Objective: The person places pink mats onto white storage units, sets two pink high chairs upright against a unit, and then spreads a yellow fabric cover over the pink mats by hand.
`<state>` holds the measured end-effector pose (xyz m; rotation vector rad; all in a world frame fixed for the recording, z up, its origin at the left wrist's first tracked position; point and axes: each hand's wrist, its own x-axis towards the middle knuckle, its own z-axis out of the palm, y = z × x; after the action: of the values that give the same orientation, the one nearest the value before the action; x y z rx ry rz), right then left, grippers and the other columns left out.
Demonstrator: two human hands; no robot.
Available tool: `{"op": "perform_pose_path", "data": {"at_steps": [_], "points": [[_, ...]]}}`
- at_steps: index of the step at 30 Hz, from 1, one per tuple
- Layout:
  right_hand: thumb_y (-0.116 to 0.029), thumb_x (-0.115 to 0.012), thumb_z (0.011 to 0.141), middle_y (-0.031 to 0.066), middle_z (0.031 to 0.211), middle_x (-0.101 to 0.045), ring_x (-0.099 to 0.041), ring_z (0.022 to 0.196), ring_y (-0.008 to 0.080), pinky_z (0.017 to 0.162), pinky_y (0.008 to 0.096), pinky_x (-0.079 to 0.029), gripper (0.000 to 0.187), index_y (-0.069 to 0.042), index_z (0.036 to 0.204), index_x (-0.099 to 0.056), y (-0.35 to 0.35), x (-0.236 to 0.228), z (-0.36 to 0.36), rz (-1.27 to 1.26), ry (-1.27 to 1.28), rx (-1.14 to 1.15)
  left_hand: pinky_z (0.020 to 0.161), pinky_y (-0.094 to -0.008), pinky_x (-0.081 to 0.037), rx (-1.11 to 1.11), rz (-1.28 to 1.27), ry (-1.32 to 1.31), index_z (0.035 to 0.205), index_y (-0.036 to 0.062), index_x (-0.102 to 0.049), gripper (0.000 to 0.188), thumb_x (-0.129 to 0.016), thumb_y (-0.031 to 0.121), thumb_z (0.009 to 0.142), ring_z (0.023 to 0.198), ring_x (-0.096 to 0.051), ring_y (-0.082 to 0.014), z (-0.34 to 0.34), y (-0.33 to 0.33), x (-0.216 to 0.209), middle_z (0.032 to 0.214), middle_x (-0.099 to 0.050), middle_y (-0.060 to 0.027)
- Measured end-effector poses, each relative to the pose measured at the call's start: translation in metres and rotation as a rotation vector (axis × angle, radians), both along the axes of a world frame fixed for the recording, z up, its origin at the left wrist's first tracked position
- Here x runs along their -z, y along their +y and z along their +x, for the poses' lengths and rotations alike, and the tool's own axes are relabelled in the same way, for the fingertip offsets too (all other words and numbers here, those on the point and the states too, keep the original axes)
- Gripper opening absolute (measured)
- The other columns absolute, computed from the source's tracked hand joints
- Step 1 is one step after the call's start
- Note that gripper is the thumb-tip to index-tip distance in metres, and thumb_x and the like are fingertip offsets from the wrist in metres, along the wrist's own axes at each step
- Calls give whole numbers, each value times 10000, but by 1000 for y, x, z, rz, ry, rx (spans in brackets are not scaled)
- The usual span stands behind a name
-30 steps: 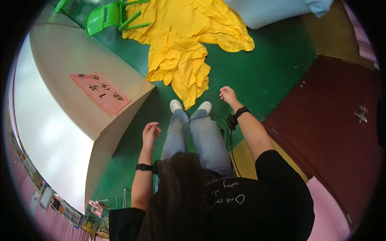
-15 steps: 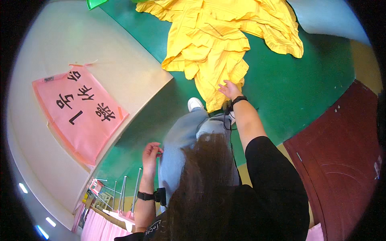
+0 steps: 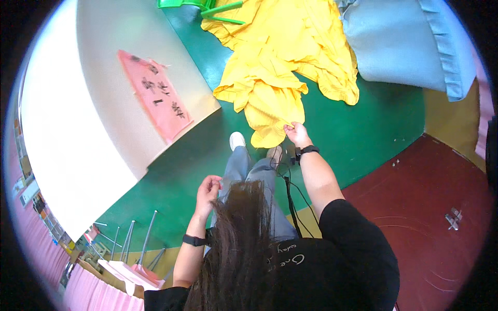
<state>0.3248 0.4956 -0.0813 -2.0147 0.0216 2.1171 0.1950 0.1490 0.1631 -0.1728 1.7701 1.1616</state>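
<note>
A crumpled yellow cloth (image 3: pixel 282 57) with gathered folds is spread over the green floor ahead of me. My right hand (image 3: pixel 296 133) pinches its near edge between thumb and fingers, just beyond my feet. Below that wrist, dark cables hang past my leg. My left hand (image 3: pixel 209 189) is beside my left thigh, with its fingers loosely bent and partly apart; nothing shows in it. Both wrists wear black bands. Long hair hides part of my legs.
To the left stands a white table (image 3: pixel 199 98) with a pink sheet (image 3: pixel 155 98) on it. Green plastic objects (image 3: pixel 223 13) lie by the cloth's far end. Blue ruffled fabric (image 3: pixel 399 46) covers something at right. Pink stools (image 3: pixel 137 277) are behind left; a dark red door-like panel (image 3: pixel 415 207) is at right.
My right hand has closed on the yellow cloth's near edge. My view has shifted, showing more of the green objects and blue fabric. The left hand stays by my thigh.
</note>
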Motion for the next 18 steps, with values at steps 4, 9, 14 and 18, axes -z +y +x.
{"op": "perform_pose_path", "data": {"at_steps": [4, 9, 14, 18], "points": [[-30, -445, 844, 147, 892, -433, -355, 605, 179, 559, 313, -406, 170, -33, 996, -368, 39, -47, -21, -56, 107, -110, 645, -237, -426, 137, -67, 189, 935, 34, -551, 133, -449, 91, 871, 700, -532, -106, -6, 40, 8, 731, -562, -28], [-65, -551, 815, 81, 952, -481, -402, 618, 167, 455, 269, -346, 263, -73, 1014, -378, 90, -93, -58, 268, 165, -427, 566, -198, -372, -179, 110, 238, 927, 40, -556, 139, -429, 67, 876, 644, -462, -57, -40, 79, 59, 709, -527, 14], [-96, -648, 764, 17, 871, -518, -413, 552, 128, 400, 240, -288, 304, -109, 983, -436, 121, -142, -94, 547, 158, -585, 574, -193, -378, -253, 220, 392, 939, 35, -561, 140, -443, 55, 867, 657, -479, -59, -77, 113, 44, 722, -551, 3], [-105, -632, 774, 13, 876, -548, -460, 630, 111, 434, 224, -326, 273, -108, 1005, -488, 147, -174, -118, 630, 185, -795, 603, -191, -387, -372, 310, 519, 948, 40, -562, 136, -452, 49, 868, 686, -499, -59, -93, 109, 23, 759, -557, 3]]}}
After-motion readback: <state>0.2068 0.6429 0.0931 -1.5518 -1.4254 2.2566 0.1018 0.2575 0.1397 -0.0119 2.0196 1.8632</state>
